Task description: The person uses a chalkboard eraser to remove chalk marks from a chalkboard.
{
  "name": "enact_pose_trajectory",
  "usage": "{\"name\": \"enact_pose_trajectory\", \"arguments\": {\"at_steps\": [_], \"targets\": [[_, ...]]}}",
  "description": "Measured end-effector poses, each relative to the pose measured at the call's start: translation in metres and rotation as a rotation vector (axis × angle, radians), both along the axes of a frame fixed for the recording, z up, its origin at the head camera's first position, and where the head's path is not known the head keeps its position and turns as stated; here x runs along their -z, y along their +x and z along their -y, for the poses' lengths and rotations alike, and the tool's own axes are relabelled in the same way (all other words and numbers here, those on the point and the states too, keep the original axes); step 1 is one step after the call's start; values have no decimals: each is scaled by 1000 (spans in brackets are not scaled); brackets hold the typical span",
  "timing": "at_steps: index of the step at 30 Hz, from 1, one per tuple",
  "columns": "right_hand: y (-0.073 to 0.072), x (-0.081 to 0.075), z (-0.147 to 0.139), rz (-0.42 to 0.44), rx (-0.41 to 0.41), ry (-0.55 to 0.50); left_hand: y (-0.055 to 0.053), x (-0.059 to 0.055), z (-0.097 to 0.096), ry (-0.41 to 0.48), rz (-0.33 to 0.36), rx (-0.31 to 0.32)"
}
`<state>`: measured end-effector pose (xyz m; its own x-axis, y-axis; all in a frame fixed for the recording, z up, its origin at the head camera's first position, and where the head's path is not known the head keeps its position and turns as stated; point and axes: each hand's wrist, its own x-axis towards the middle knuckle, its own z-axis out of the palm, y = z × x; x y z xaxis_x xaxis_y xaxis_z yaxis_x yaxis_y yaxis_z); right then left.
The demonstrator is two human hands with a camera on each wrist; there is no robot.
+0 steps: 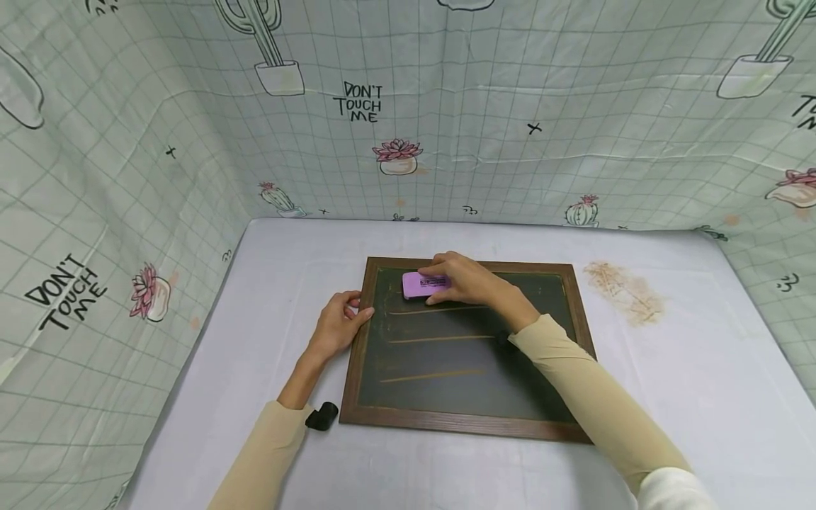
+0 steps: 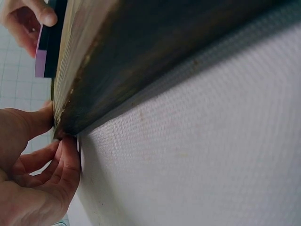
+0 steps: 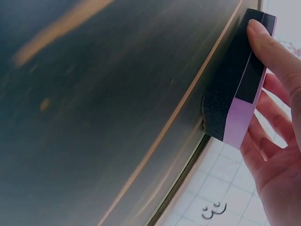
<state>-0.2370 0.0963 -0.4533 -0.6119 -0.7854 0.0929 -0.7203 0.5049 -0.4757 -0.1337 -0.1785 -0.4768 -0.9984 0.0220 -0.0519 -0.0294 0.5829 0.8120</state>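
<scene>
A dark chalkboard (image 1: pixel 440 397) in a brown wooden frame lies on the table, with several orange chalk lines (image 1: pixel 430 375) across it. Near the board's upper left, my right hand (image 1: pixel 468 278) grips a purple chalkboard eraser (image 1: pixel 421 285) between thumb and fingers. The right wrist view shows the eraser's dark felt side (image 3: pixel 221 89) against the board beside a long chalk line (image 3: pixel 174 115). My left hand (image 1: pixel 338 320) pinches the frame's left edge, its thumb on top and fingertips at the underside, as the left wrist view shows of the hand (image 2: pixel 37 179).
A white cloth covers the table (image 1: pixel 280 283). To the right of the board is a patch of orange-brown chalk dust (image 1: pixel 625 290). A patterned curtain (image 1: pixel 465 142) hangs behind and at the sides. A black wrist device (image 1: pixel 321 416) sits at the left cuff.
</scene>
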Motion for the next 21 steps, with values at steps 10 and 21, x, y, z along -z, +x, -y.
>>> {"name": "enact_pose_trajectory", "arguments": {"at_steps": [10,21], "targets": [[1,-2,18,-2,-12,26,0,-1,0,2,-5,2],[0,-2,27,-8,-19,61,0,-2,0,-2,-4,8]]}}
